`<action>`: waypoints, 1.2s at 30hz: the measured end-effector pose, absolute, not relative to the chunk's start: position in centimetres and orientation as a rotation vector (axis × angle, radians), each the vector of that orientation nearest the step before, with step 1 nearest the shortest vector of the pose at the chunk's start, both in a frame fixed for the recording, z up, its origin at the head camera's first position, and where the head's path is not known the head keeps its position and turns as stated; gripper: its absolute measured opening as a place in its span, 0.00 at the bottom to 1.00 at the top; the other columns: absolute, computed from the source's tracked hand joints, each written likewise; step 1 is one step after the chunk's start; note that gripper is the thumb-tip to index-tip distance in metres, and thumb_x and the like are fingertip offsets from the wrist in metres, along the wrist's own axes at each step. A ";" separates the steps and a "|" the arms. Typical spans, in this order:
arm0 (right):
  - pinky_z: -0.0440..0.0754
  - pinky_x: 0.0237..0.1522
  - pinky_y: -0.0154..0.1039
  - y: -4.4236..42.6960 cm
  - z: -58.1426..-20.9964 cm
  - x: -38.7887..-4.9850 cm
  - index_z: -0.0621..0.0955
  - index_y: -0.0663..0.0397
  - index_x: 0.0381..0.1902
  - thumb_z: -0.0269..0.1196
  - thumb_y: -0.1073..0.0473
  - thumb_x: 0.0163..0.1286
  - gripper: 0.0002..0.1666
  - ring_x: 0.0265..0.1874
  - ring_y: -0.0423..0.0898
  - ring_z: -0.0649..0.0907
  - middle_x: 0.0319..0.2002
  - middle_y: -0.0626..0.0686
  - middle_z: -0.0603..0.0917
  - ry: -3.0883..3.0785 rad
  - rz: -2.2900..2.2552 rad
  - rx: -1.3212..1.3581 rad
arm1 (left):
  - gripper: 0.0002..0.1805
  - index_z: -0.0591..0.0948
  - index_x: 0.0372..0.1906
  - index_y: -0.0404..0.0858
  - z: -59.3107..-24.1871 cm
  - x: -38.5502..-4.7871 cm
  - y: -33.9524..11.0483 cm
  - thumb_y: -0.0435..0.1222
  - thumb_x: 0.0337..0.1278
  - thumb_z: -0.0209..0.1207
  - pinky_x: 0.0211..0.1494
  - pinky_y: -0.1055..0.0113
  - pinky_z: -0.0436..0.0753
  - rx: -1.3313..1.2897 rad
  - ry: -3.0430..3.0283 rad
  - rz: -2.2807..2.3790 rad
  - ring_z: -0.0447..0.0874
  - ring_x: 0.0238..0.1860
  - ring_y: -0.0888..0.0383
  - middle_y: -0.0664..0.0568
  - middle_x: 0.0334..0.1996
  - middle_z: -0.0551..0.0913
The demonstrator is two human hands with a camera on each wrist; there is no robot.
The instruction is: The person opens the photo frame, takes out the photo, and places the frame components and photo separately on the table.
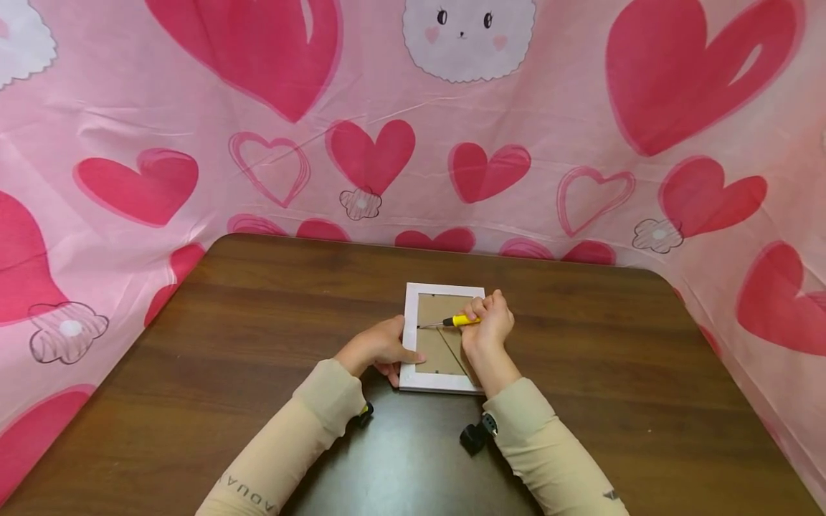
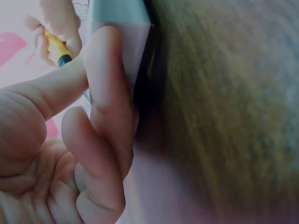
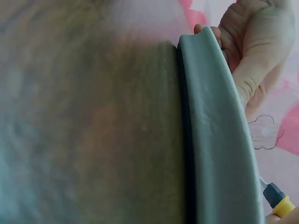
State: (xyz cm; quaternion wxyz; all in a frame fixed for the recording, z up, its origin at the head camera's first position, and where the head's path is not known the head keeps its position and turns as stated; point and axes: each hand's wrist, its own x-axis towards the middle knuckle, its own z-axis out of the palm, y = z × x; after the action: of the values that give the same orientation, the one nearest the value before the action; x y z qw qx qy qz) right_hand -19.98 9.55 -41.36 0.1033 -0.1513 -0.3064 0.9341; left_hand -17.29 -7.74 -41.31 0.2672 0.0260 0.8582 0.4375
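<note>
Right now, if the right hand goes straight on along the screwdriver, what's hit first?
Likely the frame's left rail, tip first. The screwdriver in the right hand points at its inner edge; whether the tip already touches is unclear.

We are observing a brown wood-grain table [image 1: 290, 294] and, hanging behind it, a pink backdrop [image 1: 426, 100] bearing red hearts [image 1: 371, 154] and cartoon faces [image 1: 469, 50].

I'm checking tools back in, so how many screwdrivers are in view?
1. The yellow-handled screwdriver is held in the right hand, its shaft pointing left across the back of the white picture frame. No other shows.
</note>
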 end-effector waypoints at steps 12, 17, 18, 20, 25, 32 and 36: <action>0.55 0.16 0.27 7.1 -39.2 -20.0 0.60 0.50 0.09 0.44 0.60 0.80 0.33 0.10 0.38 0.57 0.08 0.43 0.57 -0.997 2.606 -0.336 | 0.24 0.68 0.47 0.36 -41.2 -17.2 -7.8 0.38 0.56 0.70 0.14 0.71 0.75 0.072 2.293 1.188 0.78 0.10 0.58 0.43 0.21 0.79; 0.56 0.16 0.28 6.7 -39.0 -19.8 0.59 0.50 0.10 0.43 0.58 0.81 0.33 0.10 0.38 0.58 0.08 0.43 0.57 -1.058 2.595 -0.312 | 0.24 0.68 0.49 0.36 -41.0 -17.4 -7.9 0.38 0.57 0.69 0.14 0.70 0.76 0.070 2.290 1.174 0.78 0.10 0.57 0.43 0.19 0.79; 0.56 0.17 0.28 6.7 -38.9 -19.8 0.59 0.49 0.09 0.43 0.58 0.81 0.33 0.10 0.38 0.58 0.08 0.43 0.57 -1.077 2.592 -0.294 | 0.24 0.68 0.49 0.36 -41.0 -17.4 -7.9 0.38 0.57 0.69 0.14 0.70 0.76 0.071 2.288 1.174 0.78 0.10 0.58 0.43 0.19 0.79; 0.56 0.17 0.28 6.5 -38.8 -19.8 0.59 0.49 0.09 0.43 0.58 0.81 0.33 0.10 0.39 0.58 0.08 0.43 0.57 -1.098 2.588 -0.260 | 0.24 0.68 0.49 0.36 -41.0 -17.4 -7.8 0.39 0.57 0.69 0.14 0.71 0.76 0.073 2.290 1.171 0.79 0.10 0.58 0.44 0.18 0.79; 0.55 0.19 0.29 6.2 -38.5 -19.6 0.59 0.51 0.10 0.42 0.59 0.80 0.32 0.12 0.38 0.57 0.08 0.43 0.58 -1.158 2.629 -0.163 | 0.23 0.68 0.47 0.37 -41.2 -17.5 -7.9 0.39 0.57 0.69 0.14 0.71 0.75 0.078 2.295 1.177 0.79 0.10 0.58 0.44 0.17 0.78; 0.58 0.28 0.32 7.5 -38.5 -19.9 0.62 0.51 0.12 0.40 0.55 0.81 0.31 0.15 0.39 0.60 0.12 0.44 0.61 -1.310 2.842 0.064 | 0.24 0.68 0.48 0.36 -41.4 -17.5 -8.2 0.41 0.57 0.69 0.15 0.71 0.76 0.123 2.307 1.176 0.79 0.11 0.58 0.43 0.21 0.79; 0.59 0.34 0.34 8.1 -38.4 -20.3 0.63 0.52 0.10 0.39 0.49 0.83 0.36 0.18 0.42 0.63 0.12 0.46 0.63 -1.448 2.904 0.189 | 0.24 0.67 0.45 0.36 -41.6 -17.3 -8.5 0.39 0.57 0.70 0.17 0.70 0.77 0.175 2.278 1.201 0.80 0.11 0.59 0.43 0.21 0.79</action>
State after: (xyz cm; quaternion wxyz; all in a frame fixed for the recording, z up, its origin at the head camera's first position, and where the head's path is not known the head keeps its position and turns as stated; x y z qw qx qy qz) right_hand -20.34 8.08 -38.38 -0.0543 0.0582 -0.4448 0.8921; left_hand -17.32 -8.52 -41.56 0.2764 0.0651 0.8482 0.4472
